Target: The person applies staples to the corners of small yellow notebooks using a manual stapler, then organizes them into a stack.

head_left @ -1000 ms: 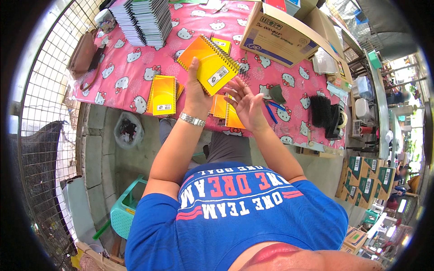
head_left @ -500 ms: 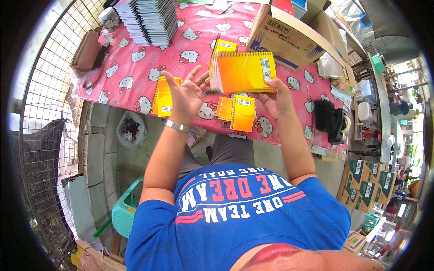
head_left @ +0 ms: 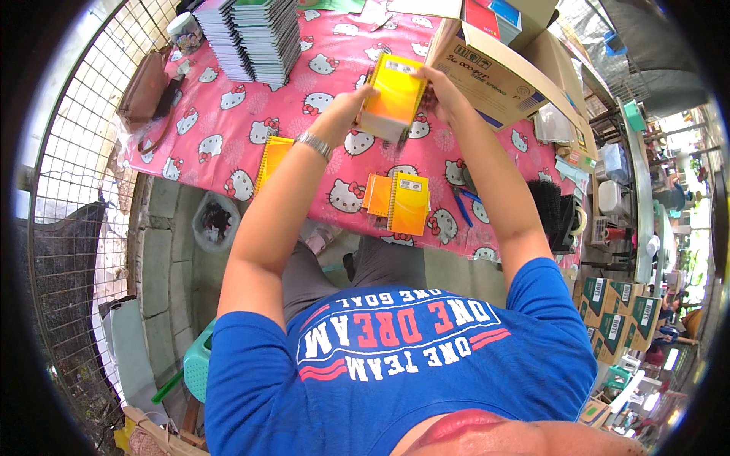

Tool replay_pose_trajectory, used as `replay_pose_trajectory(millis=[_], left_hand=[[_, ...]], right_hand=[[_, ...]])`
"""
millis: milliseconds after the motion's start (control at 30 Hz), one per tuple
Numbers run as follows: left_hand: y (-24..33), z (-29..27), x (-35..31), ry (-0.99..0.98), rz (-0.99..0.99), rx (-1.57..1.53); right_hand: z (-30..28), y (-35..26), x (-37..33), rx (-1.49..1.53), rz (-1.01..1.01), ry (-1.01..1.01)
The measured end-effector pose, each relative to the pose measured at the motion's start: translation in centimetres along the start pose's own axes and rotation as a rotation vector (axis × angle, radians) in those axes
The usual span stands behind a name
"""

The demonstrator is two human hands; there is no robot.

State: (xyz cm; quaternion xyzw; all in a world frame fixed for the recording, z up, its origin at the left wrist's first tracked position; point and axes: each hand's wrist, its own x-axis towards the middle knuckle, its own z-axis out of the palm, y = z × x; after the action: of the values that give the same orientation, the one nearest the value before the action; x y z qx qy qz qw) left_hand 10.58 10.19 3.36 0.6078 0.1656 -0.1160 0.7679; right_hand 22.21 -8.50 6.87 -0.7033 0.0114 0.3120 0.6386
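Note:
Both my hands are closed on a thick stack of yellow-orange spiral notebooks (head_left: 391,95) over the far middle of the table. My left hand (head_left: 353,105) grips its left side, and my right hand (head_left: 443,93) holds its right edge near the top. The page edges face me. Whether the stack rests on the tabletop or hangs just above it I cannot tell. Nearer to me lie more yellow spiral notebooks (head_left: 409,204), overlapping at the front edge. Another yellow notebook (head_left: 272,159) is partly hidden by my left forearm.
A pink patterned cloth covers the table (head_left: 228,125). Tall stacks of spiral notebooks (head_left: 262,42) stand at the far left, near a brown bag (head_left: 144,87). An open cardboard box (head_left: 487,80) is at the far right. Blue-handled pliers (head_left: 464,207) lie by my right forearm.
My left hand, open beside the stack before, now grips it. The stack has moved farther away and turned from lying wide to standing lengthwise. The blue-handled tool has come into view.

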Motion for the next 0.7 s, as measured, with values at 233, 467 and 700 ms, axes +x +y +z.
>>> replay_pose_trajectory(millis=[233,467,700], left_hand=[[1.3,-0.3,5.3,0.347,0.089,0.224],[-0.5,-1.2,6.9,0.353,0.112,0.654],[1.6,0.2,6.6,0.150,-0.016,0.250]], right_hand=[[2.7,0.4,7.6,0.117,-0.146,0.153],[2.5,3.6,8.7,0.082,-0.113,0.125],[-0.4,5.7,7.0,0.129,-0.216,0.267]])
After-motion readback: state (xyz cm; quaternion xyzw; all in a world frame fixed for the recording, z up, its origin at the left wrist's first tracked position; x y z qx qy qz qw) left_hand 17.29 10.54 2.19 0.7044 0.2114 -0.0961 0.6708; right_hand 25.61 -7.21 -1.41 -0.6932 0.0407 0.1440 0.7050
